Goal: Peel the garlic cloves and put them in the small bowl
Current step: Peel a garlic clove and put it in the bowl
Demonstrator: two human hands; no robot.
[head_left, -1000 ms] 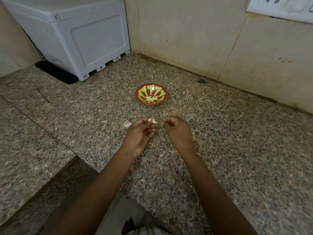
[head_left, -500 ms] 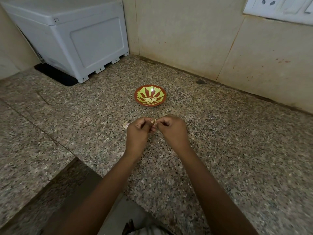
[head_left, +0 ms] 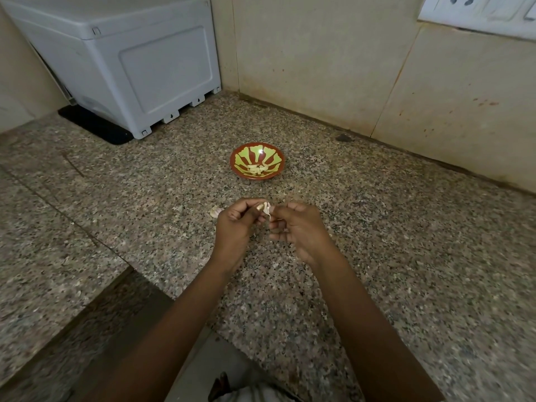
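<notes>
Clove (head_left: 265, 208): in the air just above counter, short of bowl, between both hands.
Counter (head_left: 391, 233): fine for catching scraps; work low over it.
Left hand (head_left: 235, 227): curled, fingertips pinching clove; grip firm, no crushing.
Right hand (head_left: 301, 232): curled, thumb and forefinger pinching loose skin (head_left: 270, 217); pull along clove's length.
Bowl (head_left: 233, 165): just beyond hands, holding peeled cloves (head_left: 256, 169); drop in only once bare.
Spare clove (head_left: 216, 211): on counter beside left hand.

A speckled granite counter (head_left: 377, 227) meets the tiled wall at the back. Near its middle sits a small bowl (head_left: 235, 166), red-brown with green stripes, holding peeled cloves (head_left: 256, 169). Nearer lies an unpeeled garlic piece (head_left: 216, 211). In the far left corner, a grey plastic appliance (head_left: 130, 62) stands on a black mat (head_left: 95, 127).
</notes>
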